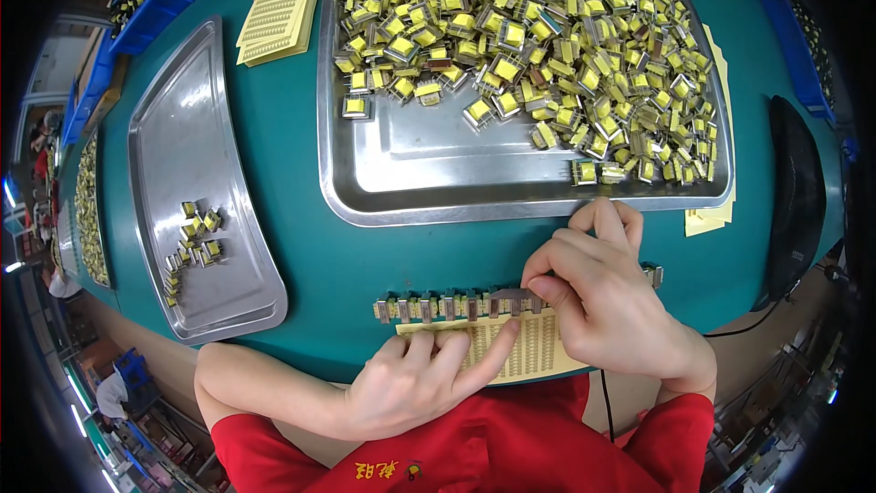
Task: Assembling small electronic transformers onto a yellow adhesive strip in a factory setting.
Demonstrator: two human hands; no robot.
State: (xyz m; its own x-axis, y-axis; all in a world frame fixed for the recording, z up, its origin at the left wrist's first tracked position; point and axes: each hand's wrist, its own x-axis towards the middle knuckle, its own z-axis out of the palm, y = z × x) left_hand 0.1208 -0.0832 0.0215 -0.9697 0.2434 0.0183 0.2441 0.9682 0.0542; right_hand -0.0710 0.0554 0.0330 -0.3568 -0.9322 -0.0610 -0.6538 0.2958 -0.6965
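Note:
A row of small yellow-and-metal transformers [449, 307] lies side by side near the table's front edge, along the top of a printed yellow card [538, 347]. Over the card rests my left hand [415, 388]; its index finger is stretched to the row and the others are bent, with nothing seen in them. My right hand [607, 301] is closed above the row's right part, thumb and index pinching a thin dark strip [511, 293] that lies along the transformers' tops. Its palm and fingers hide several transformers; the row's end shows beyond them.
A large metal tray [411, 216] heaped with loose transformers stands beyond my hands. At the left, a smaller tray [182, 55] holds several more. Stacks of yellow cards [285, 0] lie on the green table [301, 146]. A black device [794, 192] stands at the right edge.

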